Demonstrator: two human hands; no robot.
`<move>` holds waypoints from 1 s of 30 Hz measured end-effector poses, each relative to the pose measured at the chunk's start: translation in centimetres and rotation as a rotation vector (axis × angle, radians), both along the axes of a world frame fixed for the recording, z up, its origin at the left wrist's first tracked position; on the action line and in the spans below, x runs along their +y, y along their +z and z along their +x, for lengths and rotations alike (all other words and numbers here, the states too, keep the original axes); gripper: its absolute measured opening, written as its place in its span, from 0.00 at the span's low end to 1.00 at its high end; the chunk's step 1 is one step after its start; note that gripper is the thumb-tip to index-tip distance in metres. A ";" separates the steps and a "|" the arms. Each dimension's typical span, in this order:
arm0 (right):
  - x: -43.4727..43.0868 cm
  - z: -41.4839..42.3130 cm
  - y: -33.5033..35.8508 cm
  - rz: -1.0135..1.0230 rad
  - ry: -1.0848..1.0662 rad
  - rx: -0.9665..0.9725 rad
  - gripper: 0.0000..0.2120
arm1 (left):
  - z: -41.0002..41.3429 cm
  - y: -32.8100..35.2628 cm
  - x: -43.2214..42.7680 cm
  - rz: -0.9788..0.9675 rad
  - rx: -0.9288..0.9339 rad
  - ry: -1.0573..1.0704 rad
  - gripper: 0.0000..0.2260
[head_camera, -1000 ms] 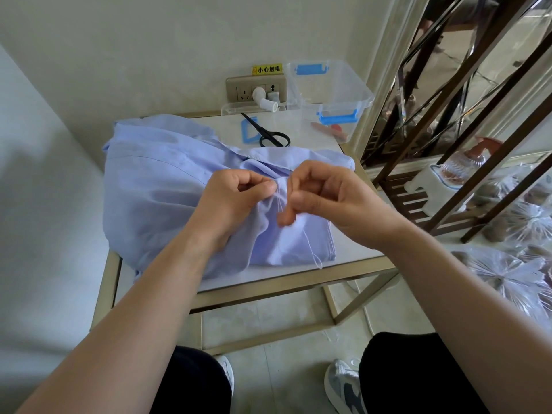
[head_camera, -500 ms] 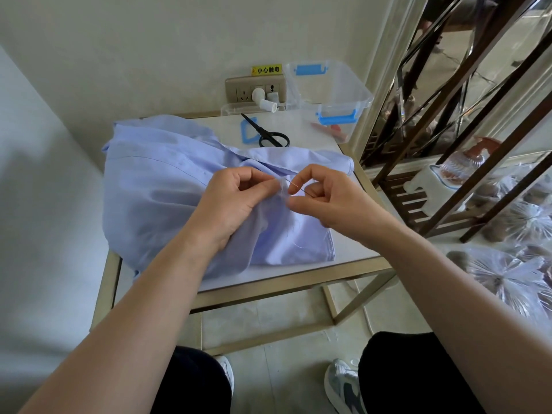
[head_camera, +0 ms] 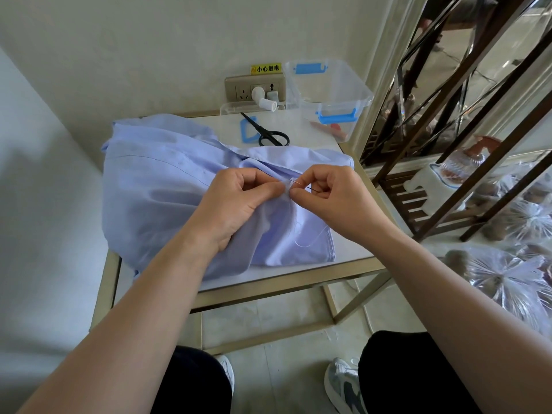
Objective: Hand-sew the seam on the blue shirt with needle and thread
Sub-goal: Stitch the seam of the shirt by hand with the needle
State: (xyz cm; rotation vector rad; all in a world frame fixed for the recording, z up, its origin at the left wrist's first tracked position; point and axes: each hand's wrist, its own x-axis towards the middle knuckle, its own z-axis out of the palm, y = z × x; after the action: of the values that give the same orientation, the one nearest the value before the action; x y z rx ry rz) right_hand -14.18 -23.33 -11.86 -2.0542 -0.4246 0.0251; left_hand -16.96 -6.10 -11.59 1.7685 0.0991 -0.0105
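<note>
A light blue shirt (head_camera: 155,189) lies bunched on a small white-topped table (head_camera: 352,252). My left hand (head_camera: 239,201) pinches a fold of the shirt at its seam. Just to its right, my right hand (head_camera: 331,195) pinches a thin needle (head_camera: 301,185) between thumb and forefinger, the needle's tip at the fabric by my left thumb. A fine pale thread (head_camera: 307,237) loops down over the shirt's lower right part.
Black scissors (head_camera: 268,132) and a blue plastic frame (head_camera: 248,132) lie behind the shirt. A clear plastic box with blue latches (head_camera: 331,91) stands at the back right near a wall socket (head_camera: 254,89). A dark metal shelf (head_camera: 466,162) stands to the right.
My right hand has risen from below the seam and turned, bringing the needle up level with my left thumb. The thread loop now lies lower on the shirt. My left hand kept its pinch.
</note>
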 end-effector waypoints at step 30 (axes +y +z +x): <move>-0.3 -0.2 0.5 0.009 0.050 -0.049 0.08 | 0.1 0.0 -0.1 0.009 -0.011 -0.008 0.07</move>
State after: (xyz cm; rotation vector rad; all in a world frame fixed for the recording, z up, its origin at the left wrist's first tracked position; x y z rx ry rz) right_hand -14.36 -23.61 -11.35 -2.0384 -0.5052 0.0027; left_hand -16.83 -6.20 -11.59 1.7774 0.0839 -0.0060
